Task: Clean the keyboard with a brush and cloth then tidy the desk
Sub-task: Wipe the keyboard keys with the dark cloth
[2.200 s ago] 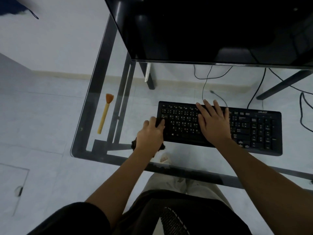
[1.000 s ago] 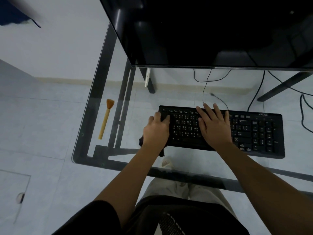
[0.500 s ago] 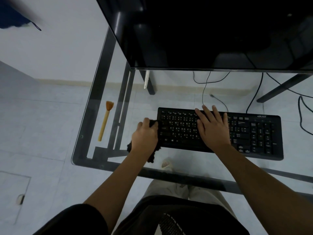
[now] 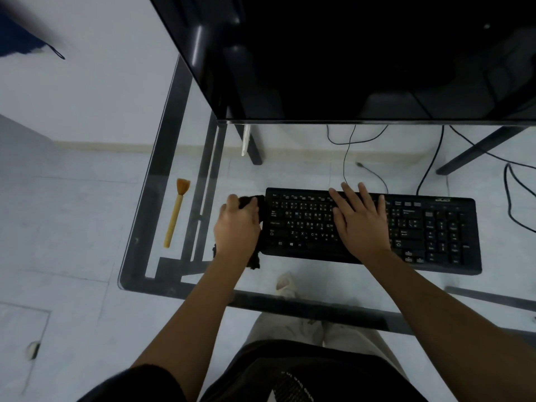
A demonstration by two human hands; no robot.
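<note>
A black keyboard lies on the glass desk. My left hand grips a dark cloth and holds it against the keyboard's left end; part of the cloth hangs out below my wrist. My right hand rests flat with spread fingers on the middle keys. A wooden brush with orange bristles lies on the glass to the left, apart from both hands.
A large black monitor stands over the back of the desk. Cables trail on the floor under the glass. The desk's left edge and dark frame run just past the brush. My knees are beneath the front edge.
My left hand slid with the cloth from the keyboard's left keys off to its left end, then up toward the top left corner. The right hand stayed put on the keys.
</note>
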